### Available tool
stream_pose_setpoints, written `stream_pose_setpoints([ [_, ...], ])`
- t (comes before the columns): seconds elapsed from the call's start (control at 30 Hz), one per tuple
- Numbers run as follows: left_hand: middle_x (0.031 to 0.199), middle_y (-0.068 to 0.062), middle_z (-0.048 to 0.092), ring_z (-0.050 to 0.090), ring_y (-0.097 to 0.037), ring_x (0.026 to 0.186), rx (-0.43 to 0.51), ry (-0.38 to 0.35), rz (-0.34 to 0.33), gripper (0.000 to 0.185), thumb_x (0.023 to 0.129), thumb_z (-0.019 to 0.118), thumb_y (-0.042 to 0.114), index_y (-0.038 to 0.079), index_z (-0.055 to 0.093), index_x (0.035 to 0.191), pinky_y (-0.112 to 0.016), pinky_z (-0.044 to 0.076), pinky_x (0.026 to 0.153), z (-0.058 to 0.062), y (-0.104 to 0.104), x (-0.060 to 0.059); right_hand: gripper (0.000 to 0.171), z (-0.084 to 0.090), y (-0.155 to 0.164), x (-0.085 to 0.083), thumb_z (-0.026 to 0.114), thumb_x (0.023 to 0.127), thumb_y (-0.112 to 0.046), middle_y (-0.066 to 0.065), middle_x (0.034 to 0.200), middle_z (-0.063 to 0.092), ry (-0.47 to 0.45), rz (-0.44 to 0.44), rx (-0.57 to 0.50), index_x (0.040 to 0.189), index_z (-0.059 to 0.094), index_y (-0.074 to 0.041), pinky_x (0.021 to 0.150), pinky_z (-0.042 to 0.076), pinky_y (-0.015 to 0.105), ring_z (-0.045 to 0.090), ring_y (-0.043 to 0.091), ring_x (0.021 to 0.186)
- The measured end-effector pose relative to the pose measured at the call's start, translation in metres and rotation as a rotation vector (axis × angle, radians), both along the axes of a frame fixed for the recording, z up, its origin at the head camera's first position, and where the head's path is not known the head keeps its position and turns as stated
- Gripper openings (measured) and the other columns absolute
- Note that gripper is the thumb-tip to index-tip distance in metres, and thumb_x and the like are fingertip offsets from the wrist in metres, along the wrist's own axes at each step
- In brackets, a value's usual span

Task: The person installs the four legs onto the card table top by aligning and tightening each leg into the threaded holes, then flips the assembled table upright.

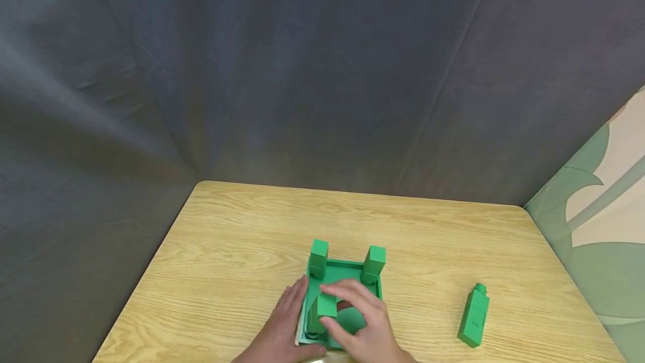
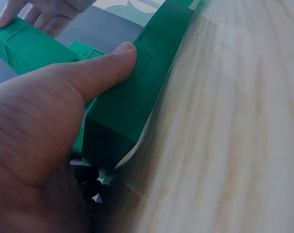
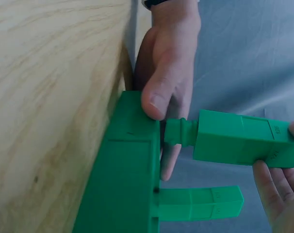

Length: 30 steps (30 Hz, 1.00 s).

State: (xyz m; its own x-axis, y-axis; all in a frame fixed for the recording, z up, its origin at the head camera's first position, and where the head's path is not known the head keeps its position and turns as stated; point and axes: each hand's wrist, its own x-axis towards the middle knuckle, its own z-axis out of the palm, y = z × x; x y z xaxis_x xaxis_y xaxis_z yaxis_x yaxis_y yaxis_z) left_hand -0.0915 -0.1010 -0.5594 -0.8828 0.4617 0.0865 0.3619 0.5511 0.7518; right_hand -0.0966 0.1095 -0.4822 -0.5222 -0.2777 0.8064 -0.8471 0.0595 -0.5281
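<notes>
Wooden table (image 1: 242, 251): left hand (image 1: 282, 324) braces green base (image 1: 347, 266); right hand (image 1: 365, 324) grips peg (image 1: 324, 310).

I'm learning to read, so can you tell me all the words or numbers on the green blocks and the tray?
Nothing can be read for sure.
Green block held by the right hand: small raised marks near its end, too blurred to read.
Lying green block on the table: tiny marks, too small.
Green tray steadied by the left hand: no text visible.
</notes>
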Motion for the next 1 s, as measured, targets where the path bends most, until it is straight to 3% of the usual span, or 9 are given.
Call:
stream_pose_setpoints([
  [0.23, 0.171, -0.008, 0.013, 0.013, -0.036, 0.156, 0.024, -0.05, -0.006, 0.123, 0.079, 0.08, 0.061, 0.012, 0.008, 0.165, -0.066, 0.015, 0.119, 0.002, 0.001, 0.0, 0.047, -0.008, -0.005, 0.0, 0.081, 0.087, -0.006, 0.014, 0.113, 0.067, 0.013, 0.013, 0.039, 0.131, 0.064, 0.0, 0.072, 0.058, 0.021, 0.066, 0.019, 0.098],
  [0.47, 0.171, -0.009, 0.014, 0.015, -0.04, 0.155, 0.008, -0.033, 0.006, 0.124, 0.078, 0.076, 0.069, 0.012, 0.008, 0.165, -0.069, 0.021, 0.116, 0.002, 0.002, 0.001, 0.044, -0.014, -0.007, -0.001, 0.079, 0.09, -0.01, 0.012, 0.112, 0.068, 0.056, 0.008, 0.084, 0.131, 0.065, 0.0, 0.074, 0.056, 0.017, 0.067, 0.018, 0.096],
  [0.67, 0.171, -0.008, 0.015, 0.016, -0.047, 0.153, 0.026, -0.088, -0.003, 0.12, 0.08, 0.076, 0.067, 0.021, 0.006, 0.166, -0.076, 0.029, 0.109, 0.001, -0.004, 0.0, 0.043, -0.014, -0.006, -0.001, 0.079, 0.09, -0.012, 0.01, 0.111, 0.067, 0.064, -0.015, 0.117, 0.13, 0.066, -0.002, 0.072, 0.054, 0.015, 0.065, 0.015, 0.092],
  [0.8, 0.17, -0.001, 0.017, 0.018, -0.048, 0.151, 0.043, -0.169, -0.008, 0.113, 0.081, 0.075, 0.066, 0.03, 0.009, 0.166, -0.078, 0.032, 0.104, 0.003, -0.012, 0.002, 0.041, -0.014, -0.006, -0.001, 0.078, 0.092, -0.015, 0.009, 0.112, 0.064, 0.074, -0.01, 0.153, 0.13, 0.068, -0.002, 0.071, 0.053, 0.014, 0.062, 0.013, 0.092],
  [0.93, 0.169, 0.002, 0.021, 0.025, -0.045, 0.151, 0.047, -0.235, -0.021, 0.104, 0.083, 0.074, 0.064, 0.037, 0.014, 0.164, -0.076, 0.033, 0.105, 0.006, -0.022, 0.001, 0.041, -0.013, -0.002, 0.0, 0.077, 0.092, -0.017, 0.006, 0.115, 0.062, 0.045, -0.005, 0.202, 0.13, 0.069, -0.003, 0.072, 0.054, 0.014, 0.061, 0.011, 0.095],
  [1.0, 0.168, 0.002, 0.024, 0.029, -0.045, 0.149, 0.06, -0.233, -0.04, 0.1, 0.085, 0.074, 0.061, 0.037, 0.017, 0.163, -0.075, 0.034, 0.105, 0.007, -0.027, -0.002, 0.041, -0.011, 0.0, 0.002, 0.078, 0.092, -0.017, 0.004, 0.117, 0.062, 0.005, -0.004, 0.229, 0.13, 0.069, -0.004, 0.072, 0.054, 0.015, 0.061, 0.01, 0.096],
])
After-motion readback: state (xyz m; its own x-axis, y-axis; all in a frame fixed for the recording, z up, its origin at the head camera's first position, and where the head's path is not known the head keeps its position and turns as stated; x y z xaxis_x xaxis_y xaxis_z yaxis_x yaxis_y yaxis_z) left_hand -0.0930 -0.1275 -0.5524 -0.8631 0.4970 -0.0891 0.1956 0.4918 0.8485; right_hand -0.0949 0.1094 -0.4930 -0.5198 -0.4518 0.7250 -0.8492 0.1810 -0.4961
